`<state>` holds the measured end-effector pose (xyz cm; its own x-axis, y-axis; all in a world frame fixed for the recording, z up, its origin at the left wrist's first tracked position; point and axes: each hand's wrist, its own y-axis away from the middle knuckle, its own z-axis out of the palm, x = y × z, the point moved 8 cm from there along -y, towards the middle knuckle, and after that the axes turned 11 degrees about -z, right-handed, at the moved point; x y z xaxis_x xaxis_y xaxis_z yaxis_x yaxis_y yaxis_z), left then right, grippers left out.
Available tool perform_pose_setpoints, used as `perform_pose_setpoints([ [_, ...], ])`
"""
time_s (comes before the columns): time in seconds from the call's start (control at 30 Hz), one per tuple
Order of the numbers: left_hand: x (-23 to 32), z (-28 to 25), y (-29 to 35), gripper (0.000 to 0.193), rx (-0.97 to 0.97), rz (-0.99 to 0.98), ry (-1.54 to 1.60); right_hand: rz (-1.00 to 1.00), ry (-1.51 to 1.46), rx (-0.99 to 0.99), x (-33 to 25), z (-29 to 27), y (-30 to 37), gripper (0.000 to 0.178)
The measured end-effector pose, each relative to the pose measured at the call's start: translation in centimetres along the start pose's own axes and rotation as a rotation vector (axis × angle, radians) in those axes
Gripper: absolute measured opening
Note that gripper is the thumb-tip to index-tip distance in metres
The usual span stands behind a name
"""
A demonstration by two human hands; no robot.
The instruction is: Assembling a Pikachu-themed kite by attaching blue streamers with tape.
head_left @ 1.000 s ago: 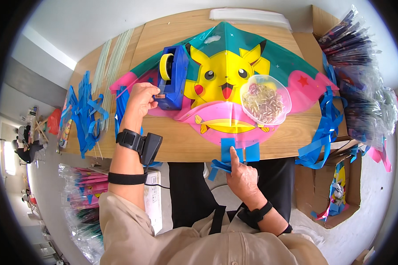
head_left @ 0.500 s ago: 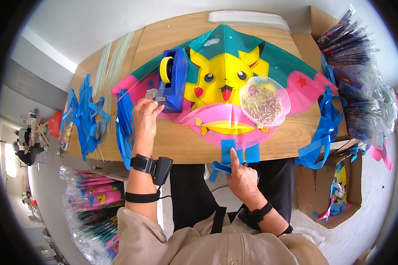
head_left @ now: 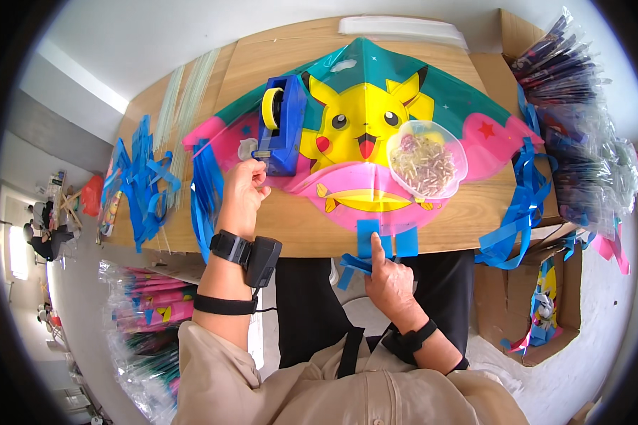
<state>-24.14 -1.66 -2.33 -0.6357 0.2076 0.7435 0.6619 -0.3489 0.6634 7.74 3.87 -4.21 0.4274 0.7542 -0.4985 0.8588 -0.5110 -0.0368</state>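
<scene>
The bright plastic kite [head_left: 376, 120], teal at the top and pink below with a yellow cartoon creature printed in the middle, lies flat on the wooden table [head_left: 298, 227] in front of me, its lower tip reaching the near edge. My left hand [head_left: 242, 197] is at the front end of the blue desktop tape dispenser [head_left: 281, 134], which stands on the kite's left half and carries a yellow roll; my fingers are curled in at the cutter with a small clear piece of tape [head_left: 247, 149] just above them, though I cannot tell for sure whether it is pinched between them. My right hand [head_left: 388, 280] is at the table edge, index finger stretched out and pressing down on the blue ribbon tails [head_left: 376, 241] at the kite's bottom tip, the other fingers folded and gripping nothing. A clear plastic bag of small pale tube pieces [head_left: 427, 159] rests on the kite's right side. Loose blue ribbon strips [head_left: 145, 184] are heaped at the left of the table.
</scene>
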Motion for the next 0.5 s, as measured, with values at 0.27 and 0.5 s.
perform_pose_setpoints([
  [0.27,-2.1,0.9,2.4,0.014,-0.076,0.094,-0.053,-0.008,0.016,0.038,-0.3,-0.1,0.3,0.084],
  [0.5,-6.4,3.6,6.2,0.010,-0.163,0.028,-0.011,-0.017,0.033,0.043,0.1,0.2,0.2,0.081],
])
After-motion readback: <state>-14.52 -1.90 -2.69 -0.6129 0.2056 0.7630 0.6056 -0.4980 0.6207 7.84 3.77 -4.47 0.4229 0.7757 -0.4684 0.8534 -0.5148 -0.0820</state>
